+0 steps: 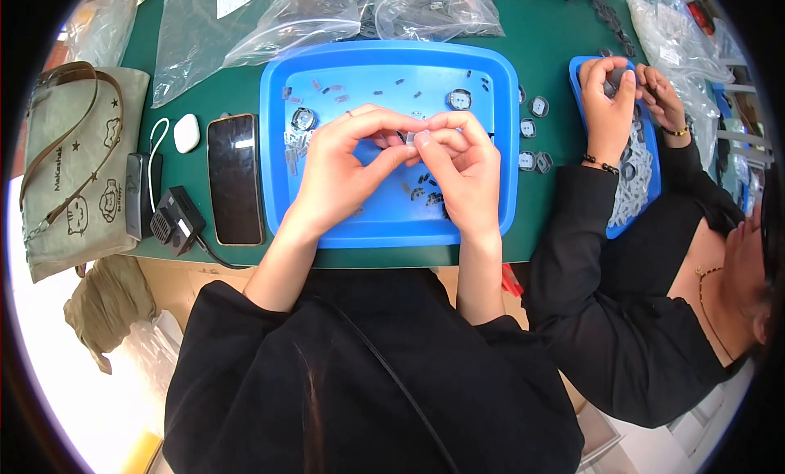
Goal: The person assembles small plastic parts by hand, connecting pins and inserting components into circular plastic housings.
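Over a blue plastic tray [286, 221] my left hand [347, 167] and my right hand [462, 172] meet fingertip to fingertip. Between them they pinch one small clear-and-dark plastic part [410, 136]. Several tiny dark pieces [425, 188] and round grey parts [459, 99] lie loose on the tray floor. A small strip of clear parts [292, 147] lies at the tray's left side.
On the green table left of the tray lie a black phone [235, 178], a white earbud case [186, 133], a small black device [176, 221] and a canvas bag [74, 167]. Clear plastic bags [302, 16] lie behind. At right, another person's hands [625, 94] work over a second blue tray [650, 192].
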`<act>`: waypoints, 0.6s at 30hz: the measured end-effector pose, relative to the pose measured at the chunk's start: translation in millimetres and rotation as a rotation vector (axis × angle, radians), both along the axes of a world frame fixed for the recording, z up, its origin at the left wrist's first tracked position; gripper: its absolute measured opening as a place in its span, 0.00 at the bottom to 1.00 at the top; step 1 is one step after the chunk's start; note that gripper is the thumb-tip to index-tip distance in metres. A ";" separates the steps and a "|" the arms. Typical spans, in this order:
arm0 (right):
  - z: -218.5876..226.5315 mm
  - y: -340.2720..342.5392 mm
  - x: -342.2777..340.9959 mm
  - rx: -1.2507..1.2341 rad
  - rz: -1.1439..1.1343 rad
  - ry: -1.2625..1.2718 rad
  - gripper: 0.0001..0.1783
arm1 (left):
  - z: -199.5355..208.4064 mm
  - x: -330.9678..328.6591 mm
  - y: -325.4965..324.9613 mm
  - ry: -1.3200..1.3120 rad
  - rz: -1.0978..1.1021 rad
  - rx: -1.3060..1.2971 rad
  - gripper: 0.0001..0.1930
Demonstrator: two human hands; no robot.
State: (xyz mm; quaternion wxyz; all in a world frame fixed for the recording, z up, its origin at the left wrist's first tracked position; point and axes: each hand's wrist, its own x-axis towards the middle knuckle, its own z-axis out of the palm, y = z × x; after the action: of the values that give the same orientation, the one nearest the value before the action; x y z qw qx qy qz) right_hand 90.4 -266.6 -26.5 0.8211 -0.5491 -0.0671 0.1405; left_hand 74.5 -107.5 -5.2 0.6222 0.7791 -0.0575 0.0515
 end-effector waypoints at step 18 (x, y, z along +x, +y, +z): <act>0.0 11.9 -2.8 -0.594 -0.212 -0.224 0.11 | -5.3 -1.5 -3.0 -0.091 0.034 0.256 0.13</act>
State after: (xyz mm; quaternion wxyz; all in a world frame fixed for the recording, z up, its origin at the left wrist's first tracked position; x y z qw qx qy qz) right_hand 87.6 -254.8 -26.5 0.6229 -0.7803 -0.0557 0.0063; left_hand 73.0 -110.5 -10.4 0.5136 0.8498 -0.0785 0.0892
